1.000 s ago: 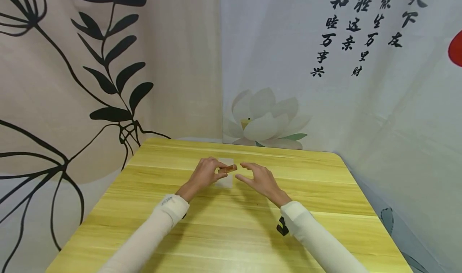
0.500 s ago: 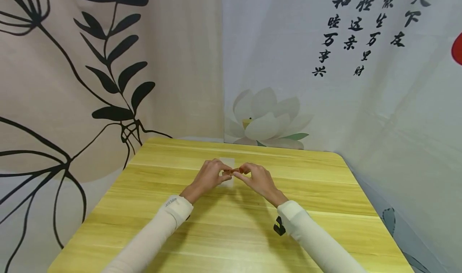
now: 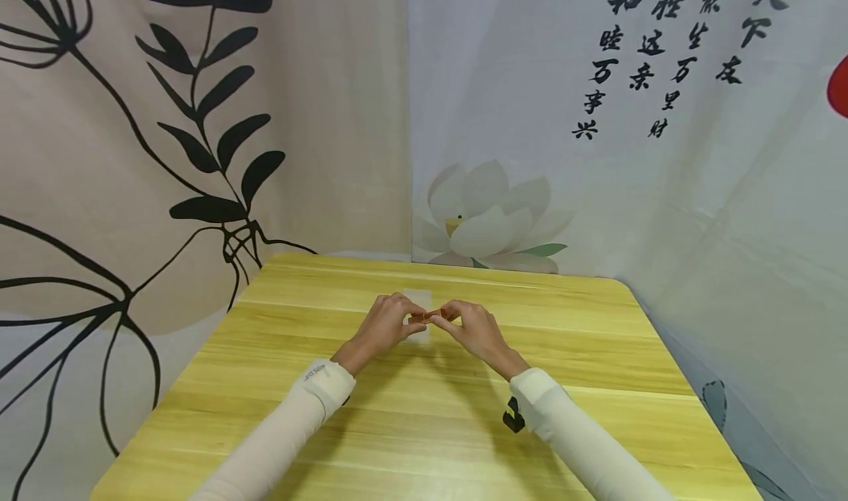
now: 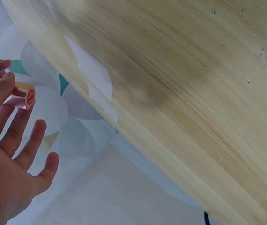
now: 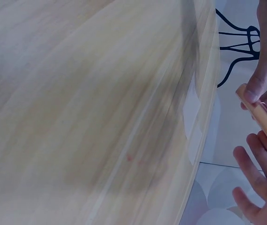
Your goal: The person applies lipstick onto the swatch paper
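A shiny rose-gold lipstick tube is held level between both hands above the far part of the table. My left hand pinches its left end between thumb and fingers. From the other side, my right hand grips the right end the same way. The left wrist view shows a red round mark on the end of the lipstick tube, with the lower fingers of the left hand spread away from it. In the right wrist view, the thumbs of both hands lie along the lipstick tube.
Beneath the hands a white slip of paper lies on the wooden table, near its far edge. Behind stand printed cloth hangings with plants and writing. A black strap piece hangs under the right cuff.
A second ago the right hand was apart from the tube with its fingers spread; it has since moved left and taken hold of the right end. The last half second shows hardly any motion.
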`<action>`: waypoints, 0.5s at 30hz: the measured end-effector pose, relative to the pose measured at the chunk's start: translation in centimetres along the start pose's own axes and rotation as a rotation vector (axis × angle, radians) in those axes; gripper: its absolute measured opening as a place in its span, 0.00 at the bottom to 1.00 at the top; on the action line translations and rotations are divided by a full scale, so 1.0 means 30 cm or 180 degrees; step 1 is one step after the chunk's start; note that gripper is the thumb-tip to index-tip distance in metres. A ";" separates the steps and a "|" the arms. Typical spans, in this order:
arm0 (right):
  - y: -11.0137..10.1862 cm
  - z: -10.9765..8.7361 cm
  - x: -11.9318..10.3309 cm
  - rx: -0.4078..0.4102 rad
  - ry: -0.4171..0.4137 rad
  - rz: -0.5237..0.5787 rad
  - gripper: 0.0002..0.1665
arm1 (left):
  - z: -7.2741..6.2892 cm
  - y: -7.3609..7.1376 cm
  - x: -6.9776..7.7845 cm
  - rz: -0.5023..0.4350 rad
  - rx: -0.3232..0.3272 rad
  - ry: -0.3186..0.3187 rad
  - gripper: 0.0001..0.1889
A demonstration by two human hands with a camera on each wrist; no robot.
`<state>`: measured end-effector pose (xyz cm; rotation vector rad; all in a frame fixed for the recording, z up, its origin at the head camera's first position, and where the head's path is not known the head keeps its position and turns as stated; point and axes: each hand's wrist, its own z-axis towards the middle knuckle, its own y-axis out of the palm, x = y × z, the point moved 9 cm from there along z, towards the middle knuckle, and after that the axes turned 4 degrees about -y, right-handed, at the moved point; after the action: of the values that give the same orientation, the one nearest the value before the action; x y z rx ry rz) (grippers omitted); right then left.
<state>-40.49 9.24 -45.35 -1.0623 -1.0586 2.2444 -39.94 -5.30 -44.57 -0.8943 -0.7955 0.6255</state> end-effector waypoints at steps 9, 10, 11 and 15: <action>-0.003 -0.005 -0.008 0.0016 -0.0165 0.0003 0.14 | 0.002 0.007 -0.001 -0.0031 -0.0048 -0.0027 0.11; -0.003 -0.006 -0.010 0.0015 -0.0202 0.0004 0.14 | 0.002 0.009 -0.002 -0.0030 -0.0052 -0.0030 0.11; -0.003 -0.006 -0.011 0.0017 -0.0231 0.0007 0.14 | 0.002 0.010 -0.002 -0.0034 -0.0053 -0.0026 0.11; -0.002 -0.009 -0.012 0.0014 -0.0313 0.0048 0.14 | 0.002 0.019 -0.008 -0.0066 -0.0115 -0.0045 0.11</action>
<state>-40.04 9.16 -45.26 -0.9699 -1.0882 2.3310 -40.20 -5.17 -45.12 -0.9145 -0.8302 0.6015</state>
